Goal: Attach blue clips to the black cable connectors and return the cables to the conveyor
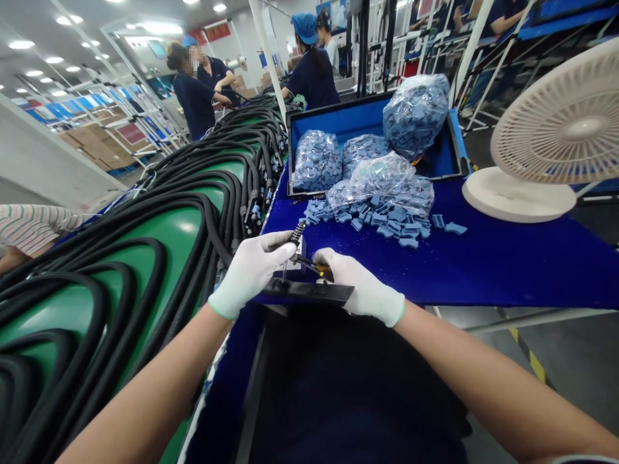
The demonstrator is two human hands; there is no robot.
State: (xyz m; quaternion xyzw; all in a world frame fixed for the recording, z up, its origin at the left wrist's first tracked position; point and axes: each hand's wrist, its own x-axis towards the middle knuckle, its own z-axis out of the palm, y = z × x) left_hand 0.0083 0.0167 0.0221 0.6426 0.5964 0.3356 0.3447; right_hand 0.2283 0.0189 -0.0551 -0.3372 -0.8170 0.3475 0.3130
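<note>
My left hand (256,267), in a white glove, is closed with thumb and fingers pinching a small black ribbed strip (298,231). My right hand (355,280), gloved too, has its fingers curled around a slim dark tool with a yellow handle (325,273), which looks like small pliers. The tool's dark front end points left, close to my left fingertips. Below both hands a flat black bar (309,293) lies along the table edge. Behind the fingers stands a small light block (290,259), partly hidden. Loose blue plastic clips (396,225) lie beyond my right hand.
Bags of blue clips (316,161) fill a black-framed bin (345,122). A white fan (517,196) stands at right on the blue table (507,264). Black hoses (159,200) cover the green conveyor (178,225) at left. Several people (312,71) work farther back.
</note>
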